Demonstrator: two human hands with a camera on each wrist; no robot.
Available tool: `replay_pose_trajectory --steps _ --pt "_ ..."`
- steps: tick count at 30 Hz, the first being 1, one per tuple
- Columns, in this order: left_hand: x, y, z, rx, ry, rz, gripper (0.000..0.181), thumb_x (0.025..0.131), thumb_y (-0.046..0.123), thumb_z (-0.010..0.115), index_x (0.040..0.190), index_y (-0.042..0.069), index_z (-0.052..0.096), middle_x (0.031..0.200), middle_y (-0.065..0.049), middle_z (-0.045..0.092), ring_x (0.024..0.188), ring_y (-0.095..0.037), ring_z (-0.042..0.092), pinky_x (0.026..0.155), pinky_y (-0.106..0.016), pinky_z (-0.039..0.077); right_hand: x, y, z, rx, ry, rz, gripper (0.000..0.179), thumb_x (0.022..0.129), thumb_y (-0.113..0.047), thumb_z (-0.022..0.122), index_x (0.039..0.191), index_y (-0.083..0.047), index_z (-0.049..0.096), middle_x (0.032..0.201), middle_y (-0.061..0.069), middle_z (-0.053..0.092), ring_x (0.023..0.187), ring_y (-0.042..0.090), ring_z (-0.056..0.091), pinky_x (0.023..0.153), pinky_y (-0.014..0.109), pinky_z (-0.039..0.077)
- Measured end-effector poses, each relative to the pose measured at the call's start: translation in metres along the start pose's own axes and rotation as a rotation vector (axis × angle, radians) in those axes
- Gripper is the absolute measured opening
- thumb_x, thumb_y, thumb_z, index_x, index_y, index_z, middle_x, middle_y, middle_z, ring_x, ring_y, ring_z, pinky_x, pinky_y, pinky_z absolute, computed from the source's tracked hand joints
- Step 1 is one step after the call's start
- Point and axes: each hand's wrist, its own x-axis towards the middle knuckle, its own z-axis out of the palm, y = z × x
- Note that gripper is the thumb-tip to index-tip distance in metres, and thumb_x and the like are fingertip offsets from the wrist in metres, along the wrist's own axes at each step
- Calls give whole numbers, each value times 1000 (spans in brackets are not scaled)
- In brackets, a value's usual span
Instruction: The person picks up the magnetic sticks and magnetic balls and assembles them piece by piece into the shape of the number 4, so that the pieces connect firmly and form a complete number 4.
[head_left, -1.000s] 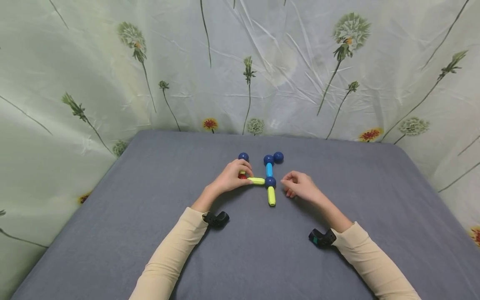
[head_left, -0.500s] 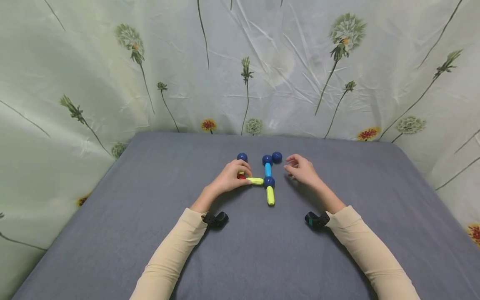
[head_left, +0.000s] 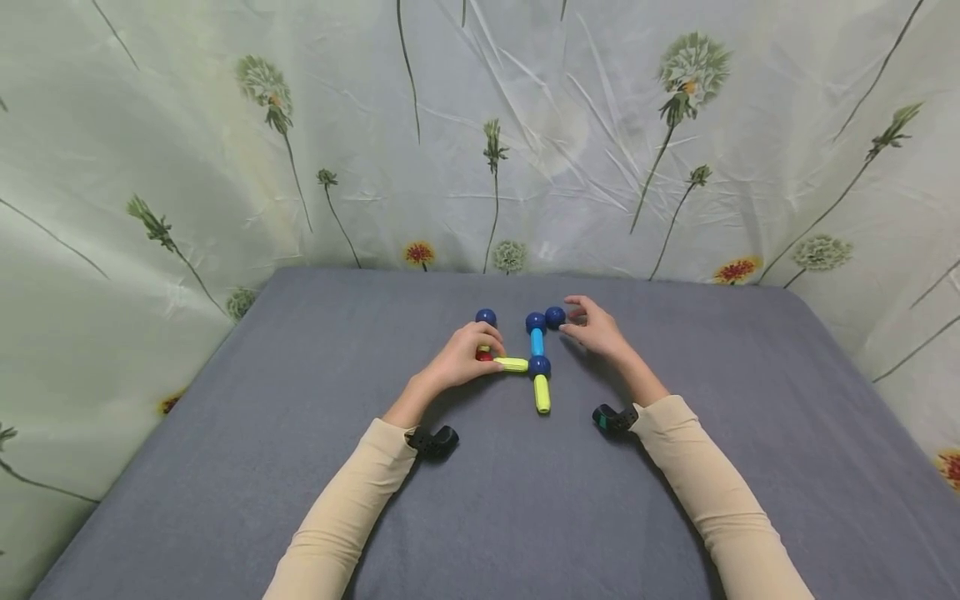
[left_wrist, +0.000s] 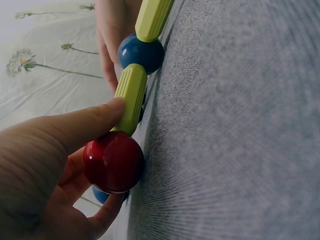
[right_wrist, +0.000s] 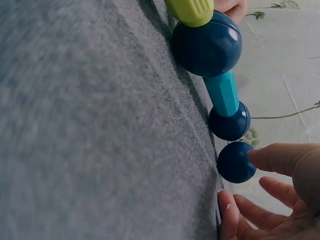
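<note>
My left hand (head_left: 463, 354) grips one corner of a toy frame of rods and balls. In the left wrist view its thumb lies on a yellow-green building rod (left_wrist: 132, 90), and its fingers curl round the red ball (left_wrist: 114, 162). That rod runs to a blue ball (head_left: 539, 367), from which a light-blue rod (head_left: 537, 342) leads to a far blue ball (head_left: 536, 322) and another yellow-green rod (head_left: 542, 394) points forward. Beside the far ball sits a separate-looking blue ball (head_left: 555, 317). My right hand (head_left: 597, 329) has its thumb right at that ball, other fingers spread.
Another blue ball (head_left: 486, 317) stands beyond my left hand, with a yellow-green rod partly hidden behind the fingers. Everything lies on a grey cloth-covered surface (head_left: 480, 500). A flowered curtain (head_left: 420, 183) hangs behind its far edge.
My right hand has moved away from me and slightly left, from beside the middle blue ball to the ball at the far right. The left hand keeps its place.
</note>
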Motion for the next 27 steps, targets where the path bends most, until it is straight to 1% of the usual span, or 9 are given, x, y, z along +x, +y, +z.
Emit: replay_pose_trajectory --steps 3,6,8,10,13,19,21,23,27 --pt "0 1 1 2 -2 -2 15 80 20 74 89 8 73 110 -8 63 103 -23 54 88 -38 44 1 0 3 2 15 -32 55 90 -12 57 141 -5 36 137 27 46 121 44 50 100 52 41" --pt "-1 2 1 -3 -7 -4 16 80 20 74 89 8 73 111 -9 62 104 -24 54 88 -38 44 1 -1 7 -46 48 -74 57 88 -10 59 141 -6 37 136 27 47 112 42 57 94 50 46" --pt "-1 2 1 -7 -10 -6 16 80 20 74 90 8 73 112 -9 62 104 -24 54 89 -38 44 0 -2 10 -109 77 -113 58 87 -9 61 141 -5 38 133 27 50 102 38 60 87 48 48" --pt "-2 3 1 -6 -5 -1 15 81 20 73 90 8 73 112 -9 62 104 -24 54 89 -39 44 0 -4 13 -175 97 -148 59 86 -9 61 141 -5 39 128 27 53 93 35 59 81 46 48" --pt "-4 2 2 1 7 4 15 81 19 73 90 8 72 111 -9 63 104 -24 54 89 -39 44 0 -6 18 -248 104 -186 59 86 -9 62 141 -6 40 119 25 55 87 30 54 76 44 44" --pt "-6 -1 5 -7 6 -15 16 81 19 73 91 7 72 110 -9 63 103 -24 54 88 -39 44 2 -8 24 -312 76 -177 54 88 -12 60 140 -9 44 95 18 55 77 24 47 65 33 36" --pt "-7 -1 6 -13 7 -10 16 81 19 73 91 7 72 111 -9 63 103 -24 54 88 -39 44 3 -7 25 -317 96 -171 49 89 -11 60 136 -8 49 92 18 56 75 23 47 64 32 36" --pt "-6 -1 6 -17 14 -1 16 81 18 73 92 7 72 111 -9 63 103 -24 54 88 -38 44 3 -7 25 -309 127 -163 44 89 -11 60 132 -7 53 93 19 58 77 25 49 67 34 39" --pt "-6 -1 5 -24 34 10 15 81 17 73 92 7 72 110 -9 63 102 -24 54 86 -37 45 0 -8 24 -279 176 -166 38 88 -11 62 125 -4 58 102 22 63 85 30 55 77 43 44"
